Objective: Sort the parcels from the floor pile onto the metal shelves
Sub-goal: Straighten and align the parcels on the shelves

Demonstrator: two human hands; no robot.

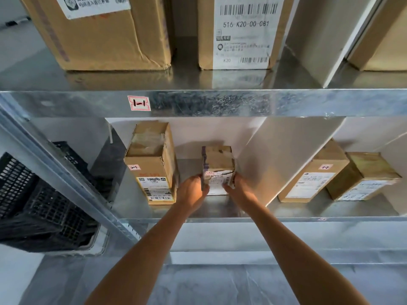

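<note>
A small brown cardboard parcel (218, 166) with a white label on its front stands on the middle metal shelf (220, 209). My left hand (192, 191) grips its left side and my right hand (239, 189) grips its right side. Both arms reach in from below. A taller cardboard parcel (152, 166) stands just to its left, apart from it. A white divider panel (284, 159) rises close on its right.
Two more parcels (312, 181) (363, 179) sit right of the divider. The upper shelf (198, 104), tagged 1-1, holds large boxes (99, 36) (242, 34). Black plastic crates (39, 208) are stacked at the left beyond the shelf post (72, 183).
</note>
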